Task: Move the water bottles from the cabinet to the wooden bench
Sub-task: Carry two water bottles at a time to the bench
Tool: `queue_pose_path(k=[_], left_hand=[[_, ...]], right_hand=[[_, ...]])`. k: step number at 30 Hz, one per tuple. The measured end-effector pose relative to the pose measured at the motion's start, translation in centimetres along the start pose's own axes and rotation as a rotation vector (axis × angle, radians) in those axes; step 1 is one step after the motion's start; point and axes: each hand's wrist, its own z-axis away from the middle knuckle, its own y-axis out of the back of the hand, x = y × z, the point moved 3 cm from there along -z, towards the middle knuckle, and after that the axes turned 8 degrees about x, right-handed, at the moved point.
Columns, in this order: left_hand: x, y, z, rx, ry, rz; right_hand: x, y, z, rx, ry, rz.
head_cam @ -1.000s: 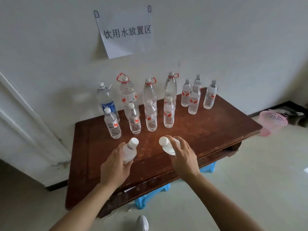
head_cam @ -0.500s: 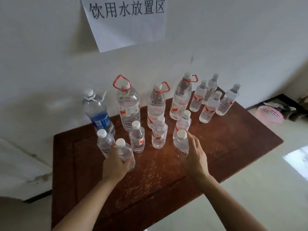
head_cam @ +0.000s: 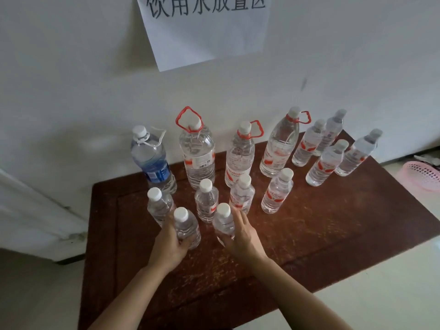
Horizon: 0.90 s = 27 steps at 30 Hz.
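My left hand grips a small clear water bottle with a white cap, standing upright on the dark wooden bench. My right hand holds a second small bottle just to the right of it, also upright on the bench top. Both bottles stand in front of a row of small bottles. Behind those, along the wall, stand large bottles with red carry handles and one with a blue label.
A cluster of small bottles stands at the bench's back right. A paper sign hangs on the white wall above. A pink basket lies on the floor to the right. A white door frame is at the left.
Both hands carried their bottles forward over the bench toward the standing rows. The right-hand bottle moved left, close beside the left-hand one. The camera came nearer to the bench.
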Motion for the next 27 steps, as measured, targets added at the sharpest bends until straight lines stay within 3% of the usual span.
queue_pose_path(k=[5, 13, 19, 27], left_hand=[[0.1, 0.0, -0.1, 0.026, -0.067, 0.023], [0.0, 0.1, 0.9, 0.003, -0.034, 0.064], [-3.9, -2.4, 4.7, -0.049, 0.097, -0.4], [-1.3, -7.2, 7.8, -0.227, -0.329, -0.592]], right_hand=[[0.5, -0.5, 0.0, -0.032, -0.124, -0.011], [1.0, 0.6, 1.7, -0.056, -0.236, 0.122], [2.5, 0.9, 6.4, 0.017, -0.267, 0.389], [3.7, 4.3, 16.5, 0.087, -0.448, 0.612]])
